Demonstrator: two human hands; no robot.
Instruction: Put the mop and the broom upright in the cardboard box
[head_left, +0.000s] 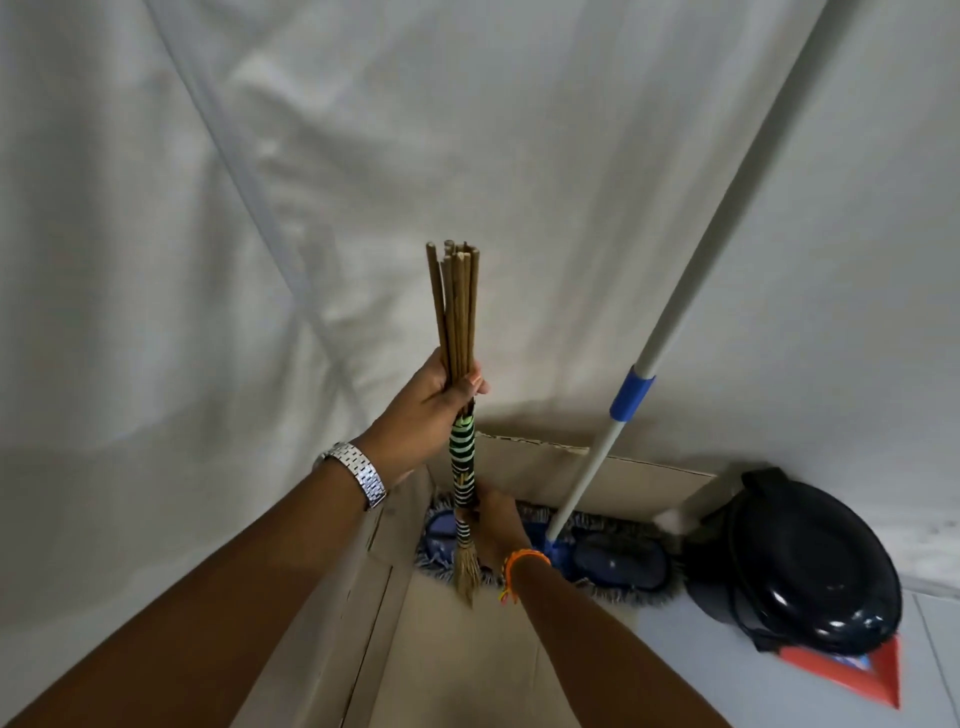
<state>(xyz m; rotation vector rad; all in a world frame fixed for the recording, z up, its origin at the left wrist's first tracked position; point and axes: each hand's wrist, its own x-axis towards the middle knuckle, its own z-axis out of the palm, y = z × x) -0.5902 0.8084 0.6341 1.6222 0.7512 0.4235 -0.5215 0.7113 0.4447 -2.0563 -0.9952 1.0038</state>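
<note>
The broom (459, 312) is a bundle of thin brown sticks bound with green, black and white cord, and it stands upright over the open cardboard box (524, 467). My left hand (426, 405), with a metal watch on the wrist, grips the sticks just above the binding. My right hand (496, 525), with an orange wristband, holds the lower binding inside the box. The broom's straw end points down into the box. The mop (701, 270) has a white pole with a blue collar and leans up to the right. Its blue fringed head (618, 561) rests in the box against the far wall.
A white cloth backdrop (260, 208) hangs close behind the box. A dark blue round lid or bin (810, 566) lies on the floor right of the box. A red dustpan corner (872, 675) sticks out beneath it. The floor is pale tile.
</note>
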